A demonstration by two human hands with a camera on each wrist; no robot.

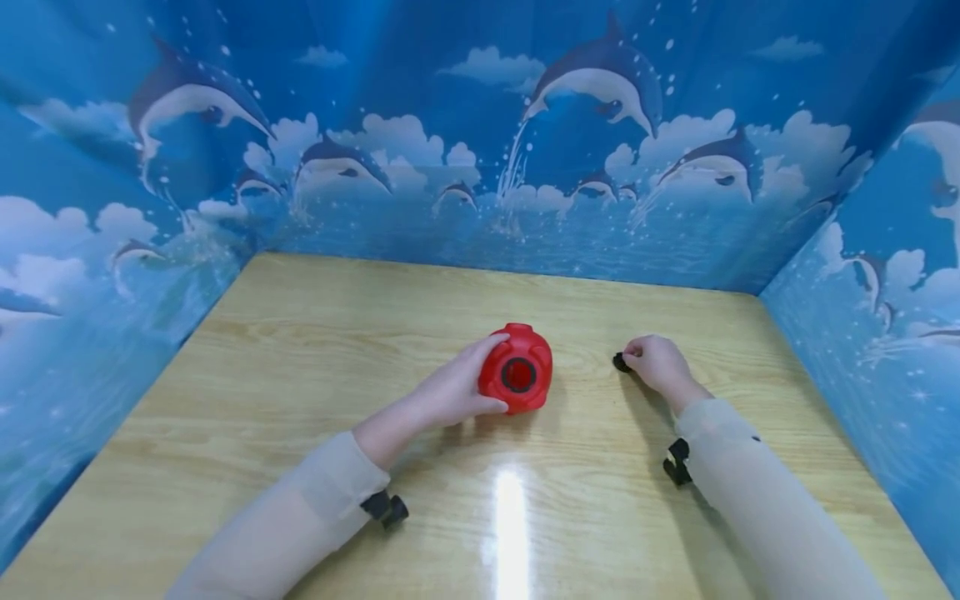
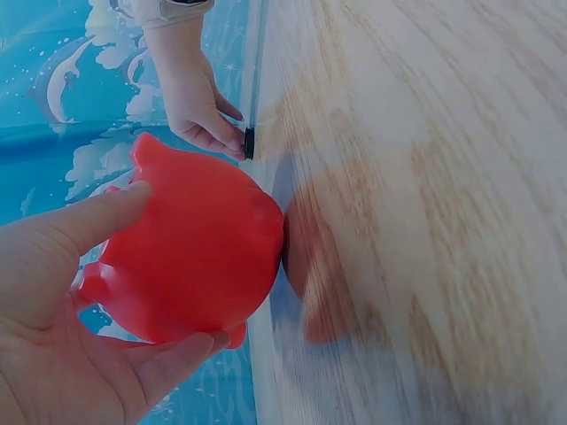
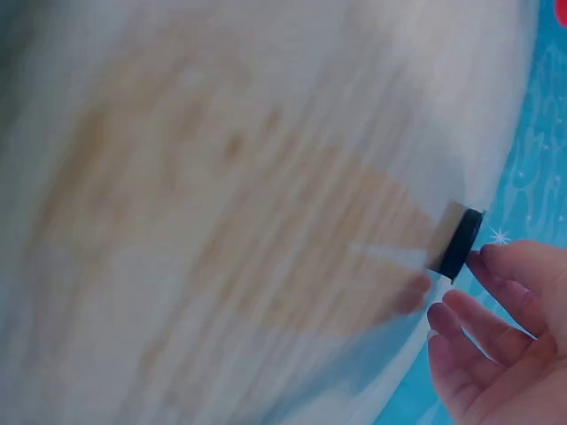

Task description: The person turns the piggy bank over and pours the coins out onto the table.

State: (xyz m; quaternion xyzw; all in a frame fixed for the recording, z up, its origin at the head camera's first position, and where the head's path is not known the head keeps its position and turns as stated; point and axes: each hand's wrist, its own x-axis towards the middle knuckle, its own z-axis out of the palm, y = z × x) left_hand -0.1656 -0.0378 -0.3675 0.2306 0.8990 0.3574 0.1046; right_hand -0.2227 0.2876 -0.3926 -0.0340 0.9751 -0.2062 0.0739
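Observation:
A round red piggy bank with stubby feet lies on the wooden table, belly up. On its upper side a dark ring surrounds a round red centre. My left hand grips it from the left, thumb on the near side and fingers on the far side. To the right, a small black disc-shaped plug sits flat on the table. The fingertips of my right hand are right at the plug's edge; in the right wrist view the fingers look loosely bent, not wrapped round the plug.
The wood-grain table is bordered at the back and sides by a blue curtain printed with dolphins. Small black cameras are strapped at both sleeves. A bright light reflection lies on the near part of the table.

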